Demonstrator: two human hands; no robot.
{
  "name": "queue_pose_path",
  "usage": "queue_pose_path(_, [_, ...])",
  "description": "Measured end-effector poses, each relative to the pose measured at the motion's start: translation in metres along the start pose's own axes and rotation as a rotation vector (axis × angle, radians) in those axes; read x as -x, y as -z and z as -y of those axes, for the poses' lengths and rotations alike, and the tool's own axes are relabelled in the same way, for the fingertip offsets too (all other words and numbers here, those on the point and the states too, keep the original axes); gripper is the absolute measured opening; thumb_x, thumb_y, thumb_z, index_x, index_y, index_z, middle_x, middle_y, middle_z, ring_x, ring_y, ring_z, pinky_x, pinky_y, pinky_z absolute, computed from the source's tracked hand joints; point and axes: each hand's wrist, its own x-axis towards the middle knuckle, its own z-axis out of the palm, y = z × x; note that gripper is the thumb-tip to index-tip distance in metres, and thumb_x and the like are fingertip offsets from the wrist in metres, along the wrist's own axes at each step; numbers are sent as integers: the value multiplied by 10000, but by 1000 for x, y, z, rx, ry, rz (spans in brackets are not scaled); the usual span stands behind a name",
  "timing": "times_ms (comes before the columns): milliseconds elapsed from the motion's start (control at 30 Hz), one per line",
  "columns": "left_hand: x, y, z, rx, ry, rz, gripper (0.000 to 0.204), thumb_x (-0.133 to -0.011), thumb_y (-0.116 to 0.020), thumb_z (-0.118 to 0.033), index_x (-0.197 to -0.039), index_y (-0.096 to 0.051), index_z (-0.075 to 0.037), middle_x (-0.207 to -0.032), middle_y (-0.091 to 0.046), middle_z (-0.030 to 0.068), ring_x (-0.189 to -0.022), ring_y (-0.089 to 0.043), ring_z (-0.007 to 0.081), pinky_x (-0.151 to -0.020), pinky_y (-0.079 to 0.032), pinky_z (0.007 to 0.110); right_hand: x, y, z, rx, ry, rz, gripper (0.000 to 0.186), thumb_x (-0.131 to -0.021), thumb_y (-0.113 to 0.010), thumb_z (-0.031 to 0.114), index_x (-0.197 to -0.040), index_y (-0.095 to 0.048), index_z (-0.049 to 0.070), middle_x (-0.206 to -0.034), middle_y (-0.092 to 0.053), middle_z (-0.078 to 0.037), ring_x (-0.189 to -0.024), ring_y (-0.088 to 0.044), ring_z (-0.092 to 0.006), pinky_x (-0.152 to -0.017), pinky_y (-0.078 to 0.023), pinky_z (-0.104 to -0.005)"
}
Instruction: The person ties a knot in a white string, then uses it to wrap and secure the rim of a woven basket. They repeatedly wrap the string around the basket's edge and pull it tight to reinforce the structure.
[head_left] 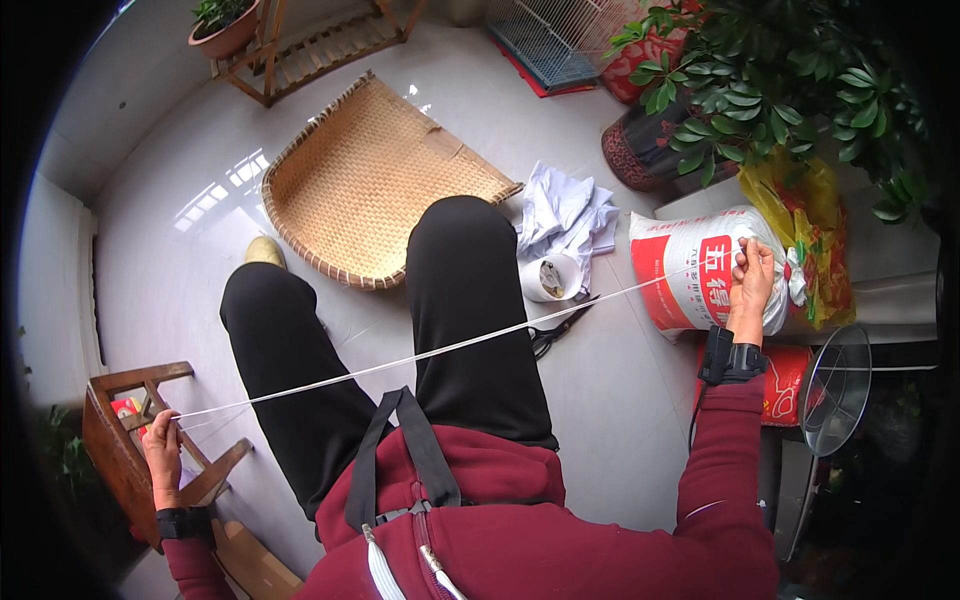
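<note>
A thin white string (440,350) runs taut across my lap, slanting up from left to right over both thighs. Its left end is pinched by my left hand (162,452), out beside a small wooden stool (130,470); a slack strand trails near those fingers. The other end sits between the closed fingertips of my right hand (752,282), held in front of a white and red woven sack (685,265). Beyond my knees lies a shallow woven bamboo basket (370,180) with a bound rim. A white cup-like container (552,278) stands right of my knee.
Crumpled white cloth (565,215) lies behind the container. A dark cord or strap (560,325) is on the floor. Yellow plastic bags (800,220), a leafy plant (770,90) and a round wire-mesh piece (838,390) crowd the right. A wire cage (550,45) and a wooden rack (320,50) stand farther back.
</note>
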Motion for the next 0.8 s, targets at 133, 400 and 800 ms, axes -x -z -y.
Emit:
queue_pose_path(133, [-28,3,8,215,-35,-101,145,-974,-515,-59,-1022,-652,-58,-618,-494,-29,-531,-456,42,-469,-376,209,5,-9,18,-147,-45,83,86,-933,-646,129,-929,-565,102,-921,-660,-78,-641,-537,-59,-453,-392,-143])
queue_pose_path(400, [-45,21,-123,-196,-438,-52,503,-835,-584,37,-1328,-519,-45,-1123,-630,102,-620,-564,119,-580,-489,266,77,-115,90,-212,-82,548,57,-897,-685,91,-927,-637,92,-941,-640,-32,-647,-496,-40,-475,-316,-144])
queue_pose_path(800, [-17,27,-458,1335,-627,957,286,-1027,-487,-240,-1123,-619,-6,-760,-617,23,-647,-576,59,-561,-459,165,233,-331,206,-435,242,1139,116,-910,-673,127,-895,-583,55,-928,-601,-57,-642,-505,-62,-580,-424,-207])
